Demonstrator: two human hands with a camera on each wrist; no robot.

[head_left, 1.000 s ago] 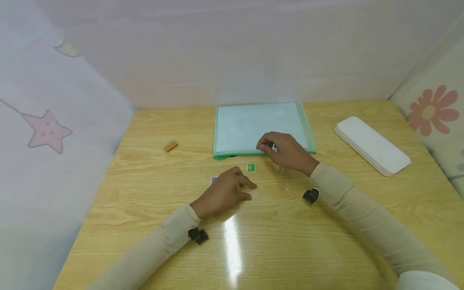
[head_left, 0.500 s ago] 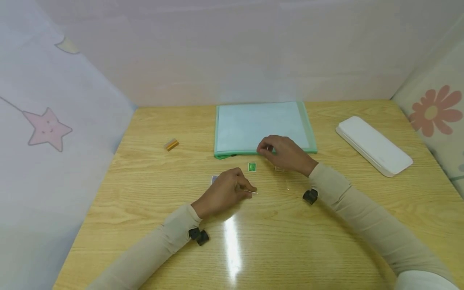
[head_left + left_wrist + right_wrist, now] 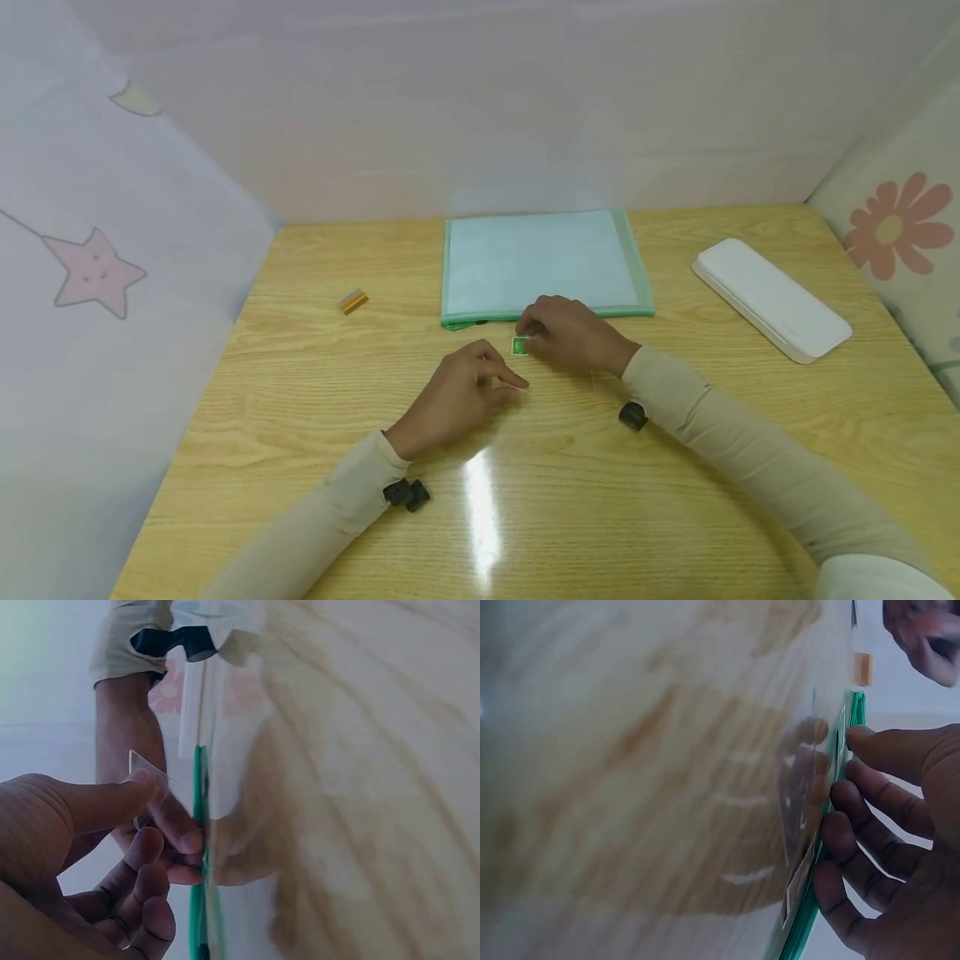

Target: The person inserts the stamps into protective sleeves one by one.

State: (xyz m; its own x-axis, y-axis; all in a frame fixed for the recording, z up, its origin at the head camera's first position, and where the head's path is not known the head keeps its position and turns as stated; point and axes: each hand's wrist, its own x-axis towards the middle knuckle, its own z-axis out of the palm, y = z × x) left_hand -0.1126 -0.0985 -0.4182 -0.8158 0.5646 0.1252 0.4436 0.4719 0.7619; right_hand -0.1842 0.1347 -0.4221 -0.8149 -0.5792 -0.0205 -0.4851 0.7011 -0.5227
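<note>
Nearest, in front of the green-edged folder (image 3: pixel 540 258) and toward its left half, could lose the clear square (image 3: pixel 141 764) through so slight a hold on a thin, smooth-looking plate, and could then struggle to find or lift it, with little to see or catch against the glossy surface (image 3: pixel 262 417). Pinches it between thumb and finger of the left hand (image 3: pixel 456 398), with a corner jutting past the thumb and the remaining fingers loosely bent around nothing. Appears raised off the surface rather than laid down.

A little farther, just in front of the folder's near edge, could push the green square (image 3: pixel 518 347) askew by brushing it with the right hand (image 3: pixel 570 335) in a sideways shift, or misjudge its place through blocking the view. Lies flat there, partly hidden at the right edge by that hand. Holds the right hand beside and partly over it, with thumb and fingers loosely spread, seemingly gripping nothing; cannot tell about contact with the square.

Farther back, left of the folder, see the orange-brown block (image 3: pixel 352 302); right of the folder, at a slant, see the white case (image 3: pixel 772 300).
</note>
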